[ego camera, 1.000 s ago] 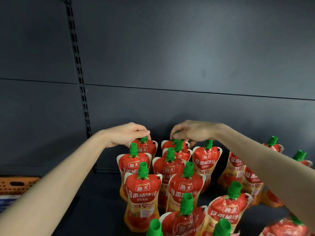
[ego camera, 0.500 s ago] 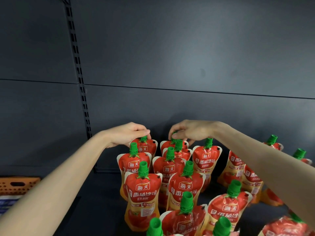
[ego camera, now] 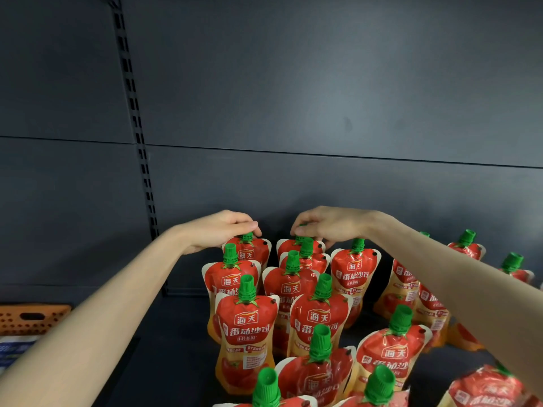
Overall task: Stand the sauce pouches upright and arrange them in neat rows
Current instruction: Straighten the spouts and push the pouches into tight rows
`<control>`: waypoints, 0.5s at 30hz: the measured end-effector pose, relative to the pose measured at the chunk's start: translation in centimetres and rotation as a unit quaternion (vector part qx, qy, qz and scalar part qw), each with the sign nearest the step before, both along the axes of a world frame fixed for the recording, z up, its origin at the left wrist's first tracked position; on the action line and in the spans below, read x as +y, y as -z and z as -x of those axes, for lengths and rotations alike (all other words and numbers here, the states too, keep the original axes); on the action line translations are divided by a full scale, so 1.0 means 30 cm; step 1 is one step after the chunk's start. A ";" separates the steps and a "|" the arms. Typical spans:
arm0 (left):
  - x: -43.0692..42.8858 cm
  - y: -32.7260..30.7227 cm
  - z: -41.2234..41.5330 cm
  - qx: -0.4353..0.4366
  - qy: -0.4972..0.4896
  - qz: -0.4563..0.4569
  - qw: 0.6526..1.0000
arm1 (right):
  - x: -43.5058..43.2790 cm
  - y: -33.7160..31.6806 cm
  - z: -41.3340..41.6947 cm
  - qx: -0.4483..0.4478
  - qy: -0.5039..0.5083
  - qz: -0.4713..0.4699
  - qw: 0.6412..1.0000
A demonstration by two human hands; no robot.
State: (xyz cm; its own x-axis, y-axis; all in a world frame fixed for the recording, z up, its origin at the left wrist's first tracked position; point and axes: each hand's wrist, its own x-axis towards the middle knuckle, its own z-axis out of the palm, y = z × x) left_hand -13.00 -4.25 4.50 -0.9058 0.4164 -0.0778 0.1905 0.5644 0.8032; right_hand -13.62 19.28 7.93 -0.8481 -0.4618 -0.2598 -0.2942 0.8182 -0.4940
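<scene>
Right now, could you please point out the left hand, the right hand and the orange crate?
left hand [ego camera: 219, 230], head view, back of hand.
right hand [ego camera: 329, 226], head view, back of hand.
orange crate [ego camera: 32, 318], head view, perforated side wall.

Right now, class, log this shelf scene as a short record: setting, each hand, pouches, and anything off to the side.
setting: dark shelf with a dark back panel
left hand: closed over the green cap of the back-left pouch
right hand: fingers on the cap of the back-middle pouch
pouches: red with green caps, the left group standing in rough rows
right group: looser, some leaning
front-right pouch: appears tipped over
side: orange crate at far left
</scene>
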 end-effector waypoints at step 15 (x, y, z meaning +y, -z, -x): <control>-0.003 -0.002 -0.002 0.015 0.001 -0.008 1.000 | -0.007 -0.002 -0.010 0.022 0.000 0.014 1.000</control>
State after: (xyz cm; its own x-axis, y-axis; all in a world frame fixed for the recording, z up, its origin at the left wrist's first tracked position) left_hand -12.92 -4.34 4.55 -0.9072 0.4184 -0.0429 0.2160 0.5511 0.8060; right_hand -13.32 19.08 7.98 -0.8587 -0.4683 -0.2084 -0.3162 0.8039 -0.5037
